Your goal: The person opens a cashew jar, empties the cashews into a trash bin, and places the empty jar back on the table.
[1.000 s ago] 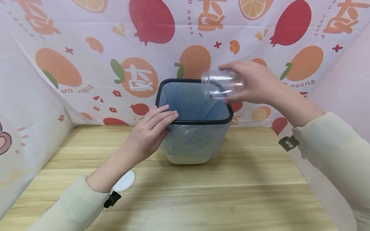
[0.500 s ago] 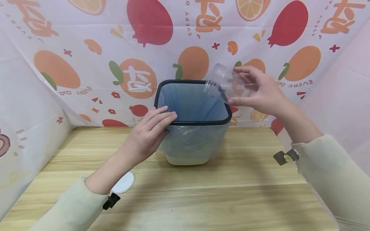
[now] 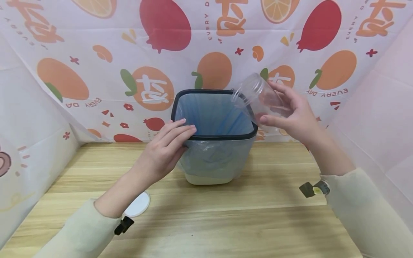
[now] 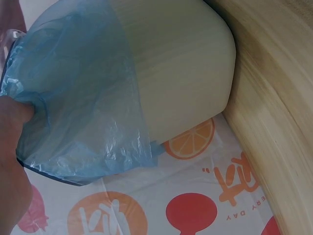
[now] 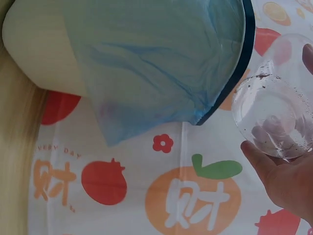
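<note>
A trash can [image 3: 209, 179], pale and lined with a translucent blue bag [image 3: 214, 154], stands on the table under a black rim [image 3: 222, 137]. My left hand [image 3: 162, 148] grips the rim at its near left corner. In the left wrist view the thumb [image 4: 22, 110] presses the bag from outside. My right hand [image 3: 298, 114] holds a clear plastic jar [image 3: 258, 95] by its sides, at the can's right rim. The jar is tilted, its mouth up and to the left. Dark specks cling to the jar [image 5: 271, 115] in the right wrist view.
A round white lid [image 3: 138, 204] lies on the wooden table [image 3: 226, 229], partly behind my left forearm. Close behind the can hangs a fruit-printed cloth [image 3: 113, 82]. More cloth walls rise at the left and right.
The right hand has moved right and down and turned the jar from lying sideways over the can to mouth upward by the right rim. The left hand keeps its grip.
</note>
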Tool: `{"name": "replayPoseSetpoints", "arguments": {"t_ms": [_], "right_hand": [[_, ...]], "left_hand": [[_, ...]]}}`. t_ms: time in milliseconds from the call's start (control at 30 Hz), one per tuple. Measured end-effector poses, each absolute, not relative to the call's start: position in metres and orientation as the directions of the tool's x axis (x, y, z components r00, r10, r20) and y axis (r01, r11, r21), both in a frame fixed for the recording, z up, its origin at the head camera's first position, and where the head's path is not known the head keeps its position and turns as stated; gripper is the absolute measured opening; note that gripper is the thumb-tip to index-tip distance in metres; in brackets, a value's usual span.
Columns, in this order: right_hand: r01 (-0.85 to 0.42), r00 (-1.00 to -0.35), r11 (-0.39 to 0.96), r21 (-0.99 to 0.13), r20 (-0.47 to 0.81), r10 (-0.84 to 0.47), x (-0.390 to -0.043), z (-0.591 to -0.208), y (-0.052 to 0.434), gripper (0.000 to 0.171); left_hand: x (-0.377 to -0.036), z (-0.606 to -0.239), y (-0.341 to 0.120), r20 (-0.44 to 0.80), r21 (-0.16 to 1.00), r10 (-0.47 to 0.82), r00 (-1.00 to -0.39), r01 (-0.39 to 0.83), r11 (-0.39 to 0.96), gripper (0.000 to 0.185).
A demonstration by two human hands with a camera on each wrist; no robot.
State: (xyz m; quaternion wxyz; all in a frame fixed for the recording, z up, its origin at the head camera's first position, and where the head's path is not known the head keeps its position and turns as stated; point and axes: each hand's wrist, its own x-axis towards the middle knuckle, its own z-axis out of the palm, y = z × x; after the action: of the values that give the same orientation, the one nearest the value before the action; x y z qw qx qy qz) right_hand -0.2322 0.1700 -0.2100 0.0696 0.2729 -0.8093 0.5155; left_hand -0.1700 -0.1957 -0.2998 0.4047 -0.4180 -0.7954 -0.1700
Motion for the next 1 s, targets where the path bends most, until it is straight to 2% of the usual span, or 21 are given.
{"name": "replayPoseSetpoints", "arguments": {"t_ms": [333,1000], "right_hand": [[-0.464,-0.858,0.126,-0.877,0.409,-0.312,-0.222,-0.232,0.181,0.073],[-0.502,-0.804,-0.194,-0.843,0.537,-0.254,-0.213,-0.284,0.204,0.065]], "left_hand": [[-0.17,-0.301,-0.197,0.788,-0.071,0.525,-0.322,0.799,0.597,0.062],[-0.171,-0.3,-0.196,0.791,-0.075,0.527,-0.312,0.805,0.589,0.063]]}}
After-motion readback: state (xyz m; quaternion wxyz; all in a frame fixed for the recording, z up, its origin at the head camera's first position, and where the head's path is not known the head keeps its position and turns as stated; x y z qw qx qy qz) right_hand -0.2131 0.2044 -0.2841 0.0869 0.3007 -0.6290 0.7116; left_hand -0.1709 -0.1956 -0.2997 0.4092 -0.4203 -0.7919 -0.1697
